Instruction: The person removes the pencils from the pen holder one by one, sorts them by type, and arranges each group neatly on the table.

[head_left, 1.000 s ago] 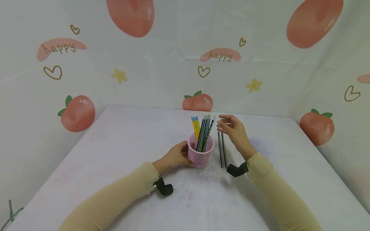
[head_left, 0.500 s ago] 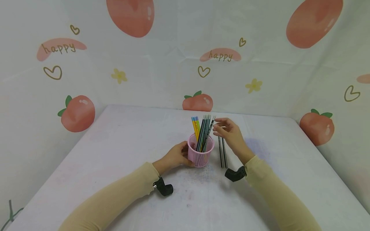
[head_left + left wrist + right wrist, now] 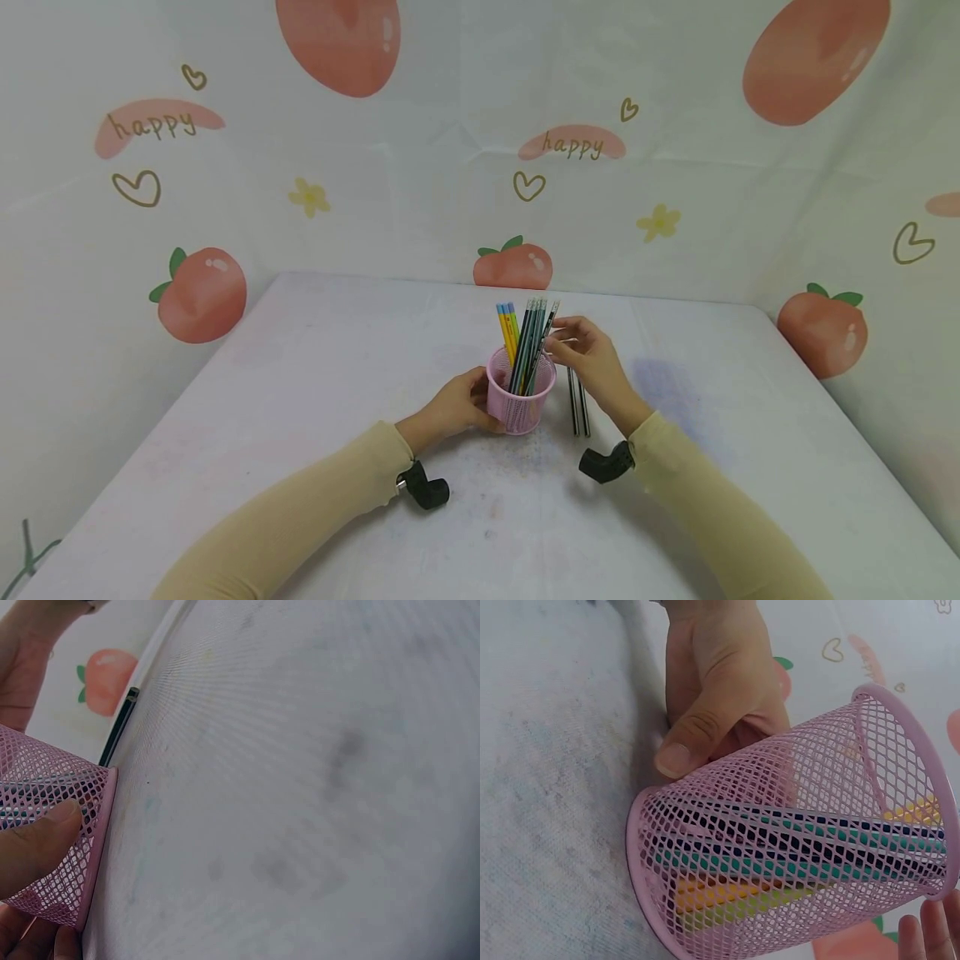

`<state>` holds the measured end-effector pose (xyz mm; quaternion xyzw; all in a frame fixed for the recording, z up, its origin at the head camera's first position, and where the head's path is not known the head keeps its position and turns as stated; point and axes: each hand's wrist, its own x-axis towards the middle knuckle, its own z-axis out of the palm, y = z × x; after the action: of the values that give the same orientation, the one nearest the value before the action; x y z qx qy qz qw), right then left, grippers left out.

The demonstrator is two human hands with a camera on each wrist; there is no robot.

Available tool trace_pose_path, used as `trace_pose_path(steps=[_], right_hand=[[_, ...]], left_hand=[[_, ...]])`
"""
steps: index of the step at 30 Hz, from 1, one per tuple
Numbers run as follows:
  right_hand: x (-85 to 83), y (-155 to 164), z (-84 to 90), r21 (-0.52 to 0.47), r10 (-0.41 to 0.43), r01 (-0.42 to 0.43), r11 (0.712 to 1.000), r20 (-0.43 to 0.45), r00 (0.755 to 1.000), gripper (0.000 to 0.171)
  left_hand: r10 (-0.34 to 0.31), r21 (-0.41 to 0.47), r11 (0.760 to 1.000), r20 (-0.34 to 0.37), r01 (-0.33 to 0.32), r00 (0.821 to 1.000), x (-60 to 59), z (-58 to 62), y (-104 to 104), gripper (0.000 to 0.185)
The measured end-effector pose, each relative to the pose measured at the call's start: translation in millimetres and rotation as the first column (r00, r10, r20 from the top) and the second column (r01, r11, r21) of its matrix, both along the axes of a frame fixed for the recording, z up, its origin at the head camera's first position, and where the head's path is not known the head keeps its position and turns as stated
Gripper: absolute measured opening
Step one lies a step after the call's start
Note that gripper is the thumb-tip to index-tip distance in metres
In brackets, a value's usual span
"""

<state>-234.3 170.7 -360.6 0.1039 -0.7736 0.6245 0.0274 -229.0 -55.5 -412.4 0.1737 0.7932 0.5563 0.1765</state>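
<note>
A pink mesh cup [image 3: 521,404] stands upright on the white table [image 3: 315,392]. It holds yellow pencils [image 3: 508,329] and several dark pencils [image 3: 534,337]. My left hand [image 3: 457,404] grips the cup's left side, its thumb [image 3: 37,840] pressed on the mesh [image 3: 795,847]. My right hand [image 3: 572,340] is at the right of the bunch, thumb and fingertips pinching the rightmost dark pencil [image 3: 550,327] near its top. Its fingertips [image 3: 922,934] show by the cup's rim in the right wrist view. Two dark pencils [image 3: 577,404] lie side by side on the table just right of the cup.
A printed cloth backdrop [image 3: 480,167] with peaches and hearts closes the table in at the back and on both sides. The table's back edge [image 3: 525,287] runs just behind the cup. A small black camera mount [image 3: 603,462] sits on each wrist.
My right hand has moved left and slightly down from above the two lying pencils to the bunch in the cup, its fingers closing in. The left hand and the cup have not moved.
</note>
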Motion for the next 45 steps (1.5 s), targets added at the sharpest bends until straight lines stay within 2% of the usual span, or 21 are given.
trace_pose_path(steps=[23, 45], right_hand=[[-0.8, -5.8, -5.6, 0.102, -0.054, 0.053, 0.993, 0.004, 0.999, 0.037], [1.2, -6.0, -3.8, 0.11, -0.067, 0.065, 0.992, 0.012, 0.998, 0.035]], left_hand=[[0.004, -0.003, 1.0, -0.007, -0.004, 1.0, 0.0, -1.2, 0.1, 0.081], [0.007, -0.013, 1.0, -0.003, -0.007, 1.0, 0.3, -0.6, -0.4, 0.08]])
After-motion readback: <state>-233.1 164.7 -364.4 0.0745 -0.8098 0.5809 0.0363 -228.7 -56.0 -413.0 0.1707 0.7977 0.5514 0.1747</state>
